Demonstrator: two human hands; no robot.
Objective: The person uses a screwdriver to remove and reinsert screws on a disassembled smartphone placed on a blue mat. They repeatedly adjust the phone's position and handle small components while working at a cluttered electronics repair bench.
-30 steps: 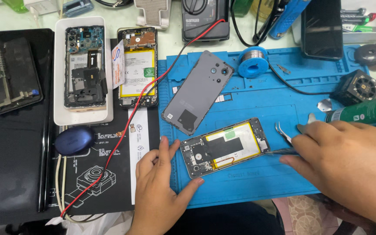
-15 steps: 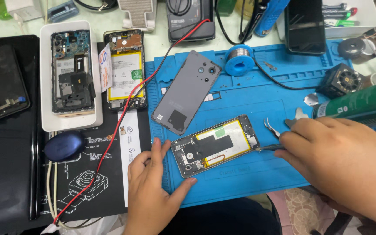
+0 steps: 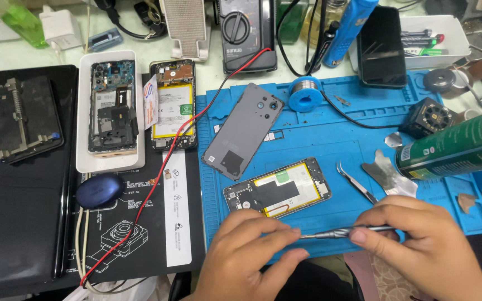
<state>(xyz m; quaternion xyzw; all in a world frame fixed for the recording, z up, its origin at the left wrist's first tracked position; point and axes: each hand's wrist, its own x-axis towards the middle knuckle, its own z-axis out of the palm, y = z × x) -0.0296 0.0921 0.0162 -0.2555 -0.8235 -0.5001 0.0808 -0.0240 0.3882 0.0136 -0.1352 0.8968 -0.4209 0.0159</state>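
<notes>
Hands meet over a blue ribbed silicone mat [image 3: 330, 139] in the head view, and between them we hold a slim grey metal screwdriver [image 3: 344, 232]. Our right hand [image 3: 425, 251] is closed around its handle end, thumb and forefinger pinching the knurled shaft. Our left hand [image 3: 246, 256] is half curled, its fingertips [image 3: 285, 234] pinching the tip end. The screwdriver lies almost level, its long axis running left to right along the mat's near edge, tip toward our left hand.

Just beyond it rests an opened phone [image 3: 277, 188], a flat rectangle with a yellow-bordered battery and black shield showing, its long axis tilted up to the right; neither hand touches it. A smooth grey back cover [image 3: 244, 129] lies above it on the mat, slanted the same way. Curved steel tweezers [image 3: 355, 181] and a thin metal pry plate [image 3: 386, 175] sit right of the phone. A green spray can [image 3: 458, 146] lies on its side at the right edge. A red wire [image 3: 168, 156] crosses the black pad [image 3: 23, 212] on the left.
</notes>
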